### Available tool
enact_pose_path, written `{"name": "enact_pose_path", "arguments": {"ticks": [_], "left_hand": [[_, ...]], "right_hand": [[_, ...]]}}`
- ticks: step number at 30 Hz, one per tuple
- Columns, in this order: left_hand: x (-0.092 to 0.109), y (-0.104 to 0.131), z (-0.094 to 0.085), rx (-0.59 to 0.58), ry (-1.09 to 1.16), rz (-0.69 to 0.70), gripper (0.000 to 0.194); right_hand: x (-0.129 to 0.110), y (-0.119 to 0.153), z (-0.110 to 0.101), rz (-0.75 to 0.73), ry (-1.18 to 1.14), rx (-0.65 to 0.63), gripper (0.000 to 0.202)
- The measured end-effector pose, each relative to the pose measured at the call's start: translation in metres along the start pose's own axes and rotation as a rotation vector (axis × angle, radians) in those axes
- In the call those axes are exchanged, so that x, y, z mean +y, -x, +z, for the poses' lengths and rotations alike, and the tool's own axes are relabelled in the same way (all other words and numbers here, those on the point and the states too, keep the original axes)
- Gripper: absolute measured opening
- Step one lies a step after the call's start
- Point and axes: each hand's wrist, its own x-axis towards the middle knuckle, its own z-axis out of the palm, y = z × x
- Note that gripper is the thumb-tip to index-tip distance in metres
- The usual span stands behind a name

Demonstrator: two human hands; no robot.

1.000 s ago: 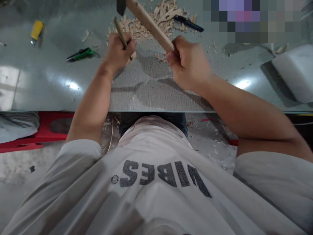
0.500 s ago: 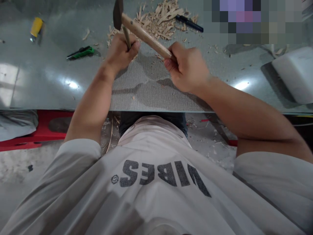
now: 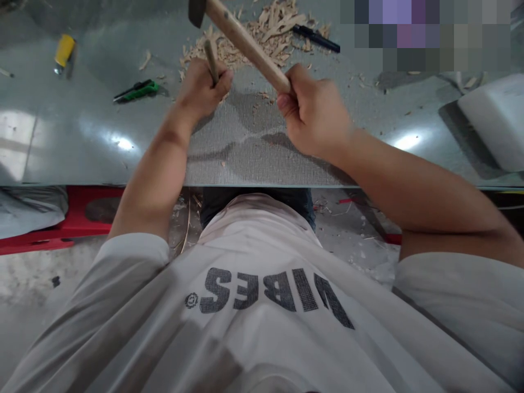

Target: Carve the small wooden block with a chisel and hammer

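Observation:
My left hand (image 3: pixel 203 84) is closed in a fist round a slim rod-like chisel (image 3: pixel 210 61). The chisel's upper end points up out of the fist, and its working end is hidden behind the hand. In my right hand (image 3: pixel 317 112) is a hammer (image 3: pixel 249 46), gripped near the end of its pale wooden handle. Its dark head, partly cut off by the top edge of the view, hangs above and apart from the chisel's upper end. Beneath both hands lies a grey textured mat (image 3: pixel 262 164).
Wood shavings (image 3: pixel 270 33) are heaped beyond my hands, with a dark pen-like tool (image 3: pixel 315 38) beside them. To the left lie a green cutter knife (image 3: pixel 139 91) and a yellow-handled tool (image 3: pixel 64 52). A white block (image 3: pixel 497 120) sits at the right. The table edge runs before my waist.
The hammer head has risen away from the chisel's upper end, towards the top of the view. My left hand stays in nearly the same place with the chisel.

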Motion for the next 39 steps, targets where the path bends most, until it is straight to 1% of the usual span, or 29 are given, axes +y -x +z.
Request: {"name": "enact_pose_path", "arguments": {"ticks": [2,3,4,6,8,10,11,13,15,18,20,22,23,24,27,28,29,32,33,34,37,38,39], "left_hand": [[0.004,-0.001,-0.001,0.059,-0.073,-0.114,0.075],[0.007,-0.001,-0.001,0.075,-0.107,-0.149,0.077],[0.010,-0.001,-0.001,0.078,-0.131,-0.157,0.077],[0.016,-0.001,-0.002,0.088,-0.148,-0.138,0.076],[0.020,-0.001,-0.002,0.100,-0.132,-0.114,0.077],[0.020,-0.001,-0.001,0.122,-0.114,-0.088,0.080],[0.019,-0.001,-0.001,0.134,-0.111,-0.075,0.081],[0.014,-0.002,0.000,0.141,-0.108,-0.056,0.082],[0.007,-0.002,0.001,0.114,-0.103,-0.063,0.082],[-0.005,-0.001,0.001,0.079,-0.093,-0.121,0.079],[-0.008,-0.001,0.001,0.067,-0.102,-0.148,0.078],[-0.004,-0.001,0.001,0.051,-0.119,-0.142,0.078],[0.001,-0.002,0.001,0.053,-0.129,-0.128,0.079],[0.007,-0.002,0.000,0.066,-0.130,-0.116,0.079],[0.023,-0.003,-0.001,0.124,-0.115,-0.104,0.076],[0.026,-0.003,-0.002,0.130,-0.119,-0.104,0.074],[0.028,-0.003,-0.002,0.123,-0.129,-0.102,0.072],[0.026,-0.002,-0.003,0.072,-0.168,-0.090,0.069],[0.024,-0.002,-0.003,0.066,-0.171,-0.092,0.069],[0.021,-0.002,-0.003,0.066,-0.169,-0.098,0.070],[0.017,-0.003,-0.002,0.079,-0.157,-0.111,0.079],[0.016,-0.003,-0.001,0.081,-0.155,-0.106,0.082],[0.017,-0.003,-0.001,0.087,-0.157,-0.095,0.084]], "right_hand": [[0.001,-0.001,-0.001,0.008,-0.025,0.005,0.024],[0.002,-0.001,-0.001,0.010,-0.035,0.015,0.023],[0.003,-0.001,-0.001,0.009,-0.044,0.031,0.023],[0.005,-0.002,-0.001,0.000,-0.056,0.053,0.023],[0.006,-0.002,0.000,-0.012,-0.065,0.041,0.018],[0.006,-0.001,0.001,-0.015,-0.071,0.033,0.012],[0.006,-0.001,0.001,-0.018,-0.074,0.042,0.013],[0.005,0.001,0.002,-0.029,-0.081,0.085,0.019],[0.006,0.001,0.002,-0.040,-0.089,0.108,0.023],[0.007,0.002,0.001,-0.033,-0.098,0.069,0.017],[0.008,0.002,0.000,-0.035,-0.108,0.084,0.019],[0.008,0.002,-0.001,-0.061,-0.136,0.168,0.025],[0.008,0.003,-0.002,-0.069,-0.142,0.190,0.026],[0.008,0.003,-0.002,-0.069,-0.142,0.182,0.024],[0.008,0.002,-0.002,-0.026,-0.103,0.065,0.011],[0.008,0.002,-0.001,-0.015,-0.089,0.044,0.010],[0.008,0.002,-0.001,-0.018,-0.088,0.056,0.011],[0.006,0.001,0.000,-0.093,-0.149,0.193,0.025],[0.005,0.001,0.000,-0.113,-0.168,0.221,0.029],[0.004,0.001,0.000,-0.118,-0.173,0.218,0.029],[0.002,-0.001,-0.003,-0.045,-0.111,0.098,0.016],[0.001,-0.002,-0.004,-0.030,-0.097,0.087,0.015],[-0.001,-0.002,-0.005,-0.035,-0.105,0.113,0.017]]}}
